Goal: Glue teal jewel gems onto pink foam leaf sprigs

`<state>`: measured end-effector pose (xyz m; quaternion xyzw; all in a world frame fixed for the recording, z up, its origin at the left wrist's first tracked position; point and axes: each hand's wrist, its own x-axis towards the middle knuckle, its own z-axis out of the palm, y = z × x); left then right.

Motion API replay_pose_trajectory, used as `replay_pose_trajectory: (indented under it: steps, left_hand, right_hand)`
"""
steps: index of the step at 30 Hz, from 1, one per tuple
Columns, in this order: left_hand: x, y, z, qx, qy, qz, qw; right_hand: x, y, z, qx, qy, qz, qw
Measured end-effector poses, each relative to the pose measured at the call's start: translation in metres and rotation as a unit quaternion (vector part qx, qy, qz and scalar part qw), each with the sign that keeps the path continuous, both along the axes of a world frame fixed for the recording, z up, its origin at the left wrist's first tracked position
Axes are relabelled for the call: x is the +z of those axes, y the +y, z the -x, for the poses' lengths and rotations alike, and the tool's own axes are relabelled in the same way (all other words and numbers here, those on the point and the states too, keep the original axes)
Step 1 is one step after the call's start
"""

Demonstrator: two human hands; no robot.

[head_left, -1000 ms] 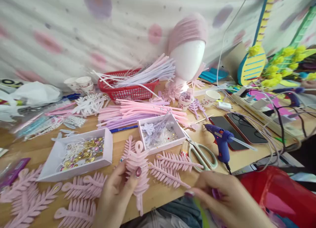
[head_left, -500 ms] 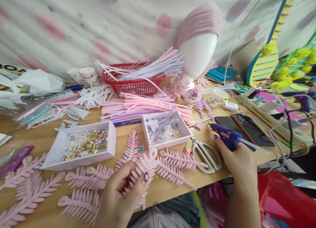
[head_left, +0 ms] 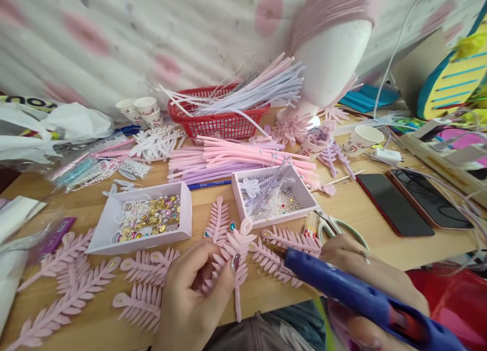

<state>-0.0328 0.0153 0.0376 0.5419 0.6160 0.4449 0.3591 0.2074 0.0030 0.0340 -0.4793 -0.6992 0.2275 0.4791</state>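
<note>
Between thumb and fingers, my left hand pinches a pink feather-shaped piece upright above the table's front edge. My right hand is wrapped round a blue glue gun, whose nozzle points left toward that piece without touching it. A pink leaf piece lies just behind my left hand, with a teal gem beside it. Other pink leaf pieces lie to the left. Green-handled scissors are partly hidden behind my right hand.
Two white boxes hold gold and coloured gems and pearls with stems. Behind them are pink and lilac pipe cleaners, a red basket and a white mannequin head. Two phones lie at the right.
My right hand has lifted the glue gun off the table and brought it left, close to the pink piece. The camera view has shifted, and my left hand keeps its pinch.
</note>
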Motion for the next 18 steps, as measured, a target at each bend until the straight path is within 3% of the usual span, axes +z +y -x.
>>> replay_pose_trajectory:
  steps: [2, 5, 15, 18]
  left_hand:
    - [-0.001, -0.001, 0.001, -0.003, 0.006, -0.008, 1.000]
    - [-0.002, -0.002, 0.001, -0.015, 0.002, -0.012, 1.000]
    - [0.002, -0.002, -0.005, -0.022, 0.023, -0.004, 1.000]
    - [0.005, -0.001, -0.007, -0.027, 0.021, -0.005, 0.999]
  right_hand:
    - [0.008, 0.012, 0.010, 0.042, 0.001, -0.013, 0.999]
    - [0.012, 0.023, 0.015, 0.046, -0.003, -0.030, 0.999]
    - [0.009, 0.019, 0.012, 0.028, -0.030, -0.038, 0.998]
    - [0.009, 0.019, 0.010, 0.051, -0.019, -0.021, 0.998]
